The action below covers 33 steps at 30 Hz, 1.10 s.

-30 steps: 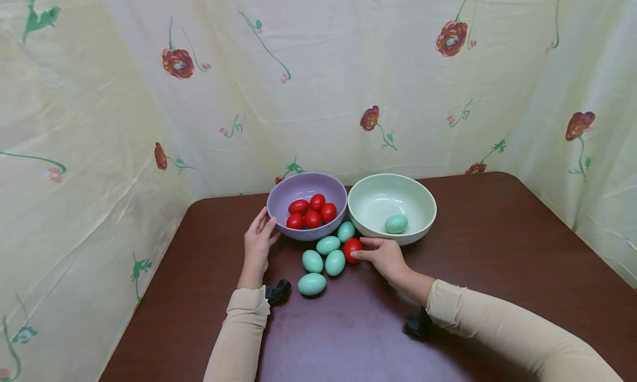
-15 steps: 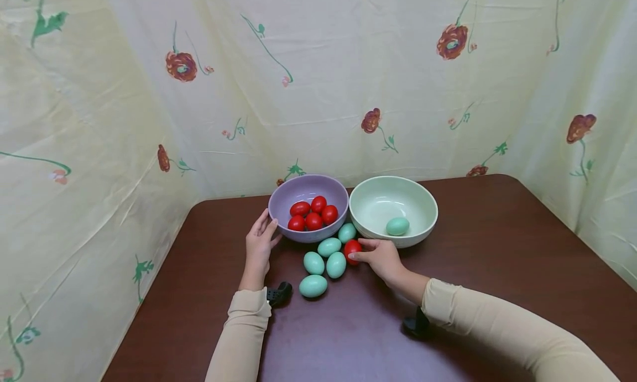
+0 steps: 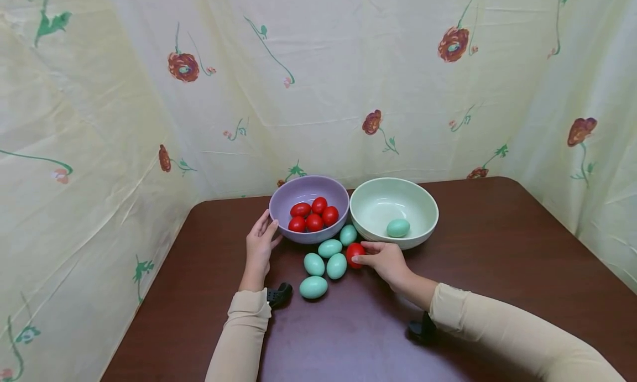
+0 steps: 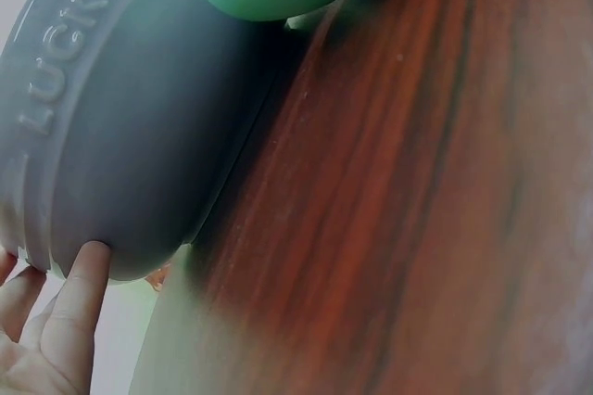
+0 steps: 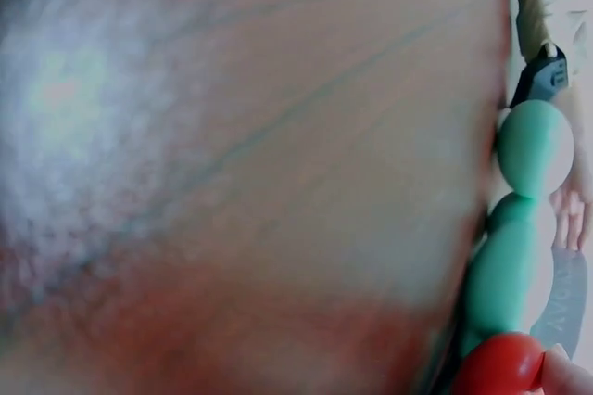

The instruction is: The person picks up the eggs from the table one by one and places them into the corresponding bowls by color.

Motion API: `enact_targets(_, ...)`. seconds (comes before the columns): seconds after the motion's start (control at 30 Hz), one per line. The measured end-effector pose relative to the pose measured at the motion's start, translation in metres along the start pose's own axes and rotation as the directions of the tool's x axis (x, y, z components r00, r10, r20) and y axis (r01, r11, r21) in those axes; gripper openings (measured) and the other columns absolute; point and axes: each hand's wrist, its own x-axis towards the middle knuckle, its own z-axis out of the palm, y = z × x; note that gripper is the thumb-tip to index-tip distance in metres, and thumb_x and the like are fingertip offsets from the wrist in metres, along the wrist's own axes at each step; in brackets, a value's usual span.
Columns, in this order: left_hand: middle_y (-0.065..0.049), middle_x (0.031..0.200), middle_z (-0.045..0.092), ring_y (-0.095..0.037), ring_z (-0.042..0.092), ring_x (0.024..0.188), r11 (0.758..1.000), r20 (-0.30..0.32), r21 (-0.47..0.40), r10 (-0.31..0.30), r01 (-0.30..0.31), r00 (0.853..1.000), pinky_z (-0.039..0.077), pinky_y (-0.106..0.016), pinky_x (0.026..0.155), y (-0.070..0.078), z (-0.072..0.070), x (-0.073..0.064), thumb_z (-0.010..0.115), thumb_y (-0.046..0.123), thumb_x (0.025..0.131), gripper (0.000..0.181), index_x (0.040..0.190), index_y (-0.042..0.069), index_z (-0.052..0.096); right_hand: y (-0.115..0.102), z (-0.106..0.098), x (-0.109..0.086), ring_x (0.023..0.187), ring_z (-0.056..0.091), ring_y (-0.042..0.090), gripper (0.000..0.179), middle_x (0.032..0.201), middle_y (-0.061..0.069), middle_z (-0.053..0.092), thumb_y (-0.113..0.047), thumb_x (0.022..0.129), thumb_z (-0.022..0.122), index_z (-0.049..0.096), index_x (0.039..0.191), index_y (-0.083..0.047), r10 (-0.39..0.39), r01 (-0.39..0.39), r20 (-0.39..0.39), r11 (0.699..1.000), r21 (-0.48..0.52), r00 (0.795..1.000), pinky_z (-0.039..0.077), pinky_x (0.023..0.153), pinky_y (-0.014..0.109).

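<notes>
My right hand (image 3: pixel 388 261) pinches a red egg (image 3: pixel 355 255) between thumb and fingers, low over the table in front of the pale green bowl (image 3: pixel 368 221). In the right wrist view, the thumb presses the red egg (image 5: pixel 500 365) at the lower right corner. My left hand (image 3: pixel 257 248) rests with extended fingers and thumb on the left side of the purple bowl (image 3: pixel 286 197). Several red eggs (image 3: pixel 314 222) lie in that bowl. One mint-green egg (image 3: pixel 398 228) lies in the pale green bowl. Several mint-green eggs (image 3: pixel 330 248) lie on the table beside the held one.
The two bowls stand side by side near the back edge of the dark wooden table (image 3: pixel 473 238). A flowered curtain (image 3: pixel 318 111) hangs behind and at both sides. Black wrist devices (image 3: pixel 280 295) sit below both hands.
The red egg and my right hand have shifted slightly right and toward me, away from the green eggs. My left hand stays on the purple bowl. The head view has tilted a little.
</notes>
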Motion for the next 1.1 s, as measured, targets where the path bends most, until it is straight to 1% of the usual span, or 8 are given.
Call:
enact_targets(0.1,-0.006,0.159,0.040,-0.026,0.049,0.140,1.000,-0.002,0.000,0.000,0.000,1.000,0.049,-0.046,0.103,0.001,-0.001,0.000,0.062,0.027,0.099,0.057,0.152,0.020,0.043,-0.004,-0.001,-0.002,0.115,0.060,0.029,0.044,0.123,0.019,0.069,-0.014,0.085,0.077,0.067,0.125,0.001,0.000,-0.001,0.015,0.999,0.035,1.000,0.051,0.084,0.021)
enact_targets(0.27,-0.006,0.158,0.041,-0.027,0.049,0.139,1.000,-0.001,0.003,0.003,-0.003,1.000,0.050,-0.047,0.103,0.000,0.000,-0.001,0.063,0.027,0.099,0.057,0.152,0.020,0.043,-0.009,-0.003,-0.004,0.115,0.061,0.029,0.044,0.125,0.020,0.068,-0.016,0.086,0.076,0.067,0.127,0.000,0.009,-0.011,0.031,0.998,0.064,0.999,0.056,0.091,0.029)
enact_targets(0.43,-0.005,0.158,0.041,-0.026,0.049,0.139,1.000,-0.001,0.002,-0.003,0.003,1.000,0.050,-0.047,0.103,-0.001,0.000,-0.001,0.063,0.027,0.098,0.057,0.152,0.020,0.043,-0.018,-0.004,-0.006,0.114,0.061,0.028,0.046,0.125,0.018,0.069,-0.020,0.086,0.077,0.067,0.128,-0.004,0.032,-0.036,0.050,0.996,0.078,0.998,0.056,0.088,0.027)
enact_targets(0.57,-0.005,0.159,0.040,-0.025,0.049,0.139,1.000,-0.002,0.000,0.003,-0.003,1.000,0.049,-0.047,0.104,0.000,0.000,0.000,0.062,0.024,0.099,0.056,0.152,0.021,0.043,-0.031,-0.004,-0.003,0.118,0.060,0.028,0.047,0.126,0.015,0.069,-0.024,0.087,0.077,0.067,0.130,-0.008,0.047,-0.052,0.061,0.995,0.084,0.997,0.056,0.091,0.029)
enact_targets(0.67,-0.005,0.159,0.040,-0.025,0.049,0.140,1.000,-0.003,0.000,0.005,-0.005,1.000,0.049,-0.047,0.104,0.001,0.000,0.001,0.061,0.023,0.099,0.055,0.152,0.020,0.043,-0.041,-0.003,0.001,0.121,0.060,0.028,0.049,0.128,0.014,0.069,-0.024,0.087,0.076,0.065,0.132,-0.009,0.031,-0.037,0.075,0.995,0.090,0.997,0.056,0.098,0.033)
enact_targets(0.8,-0.005,0.158,0.040,-0.025,0.050,0.139,1.000,-0.002,0.001,0.000,0.000,1.000,0.049,-0.046,0.104,0.000,-0.001,0.000,0.062,0.025,0.099,0.056,0.152,0.021,0.043,-0.055,-0.001,0.009,0.121,0.063,0.025,0.050,0.129,0.012,0.068,-0.025,0.087,0.077,0.064,0.134,-0.011,0.002,-0.011,0.079,0.994,0.111,0.997,0.054,0.101,0.035)
enact_targets(1.0,-0.005,0.159,0.040,-0.026,0.049,0.139,1.000,0.007,0.002,0.012,-0.012,1.000,0.049,-0.047,0.104,-0.001,-0.001,0.001,0.062,0.027,0.099,0.057,0.152,0.020,0.043,-0.075,0.004,0.025,0.121,0.063,0.023,0.051,0.131,0.012,0.067,-0.024,0.087,0.077,0.064,0.134,-0.011,-0.006,-0.002,0.053,0.989,0.147,0.999,0.054,0.101,0.033)
enact_targets(1.1,-0.005,0.158,0.040,-0.026,0.049,0.139,1.000,0.005,-0.002,0.014,-0.014,1.000,0.049,-0.047,0.104,-0.001,-0.001,0.001,0.063,0.026,0.099,0.057,0.151,0.020,0.043,-0.080,0.009,0.030,0.120,0.064,0.025,0.051,0.132,0.012,0.067,-0.025,0.087,0.078,0.064,0.134,-0.011,-0.017,0.008,0.068,0.990,0.139,0.998,0.055,0.099,0.033)
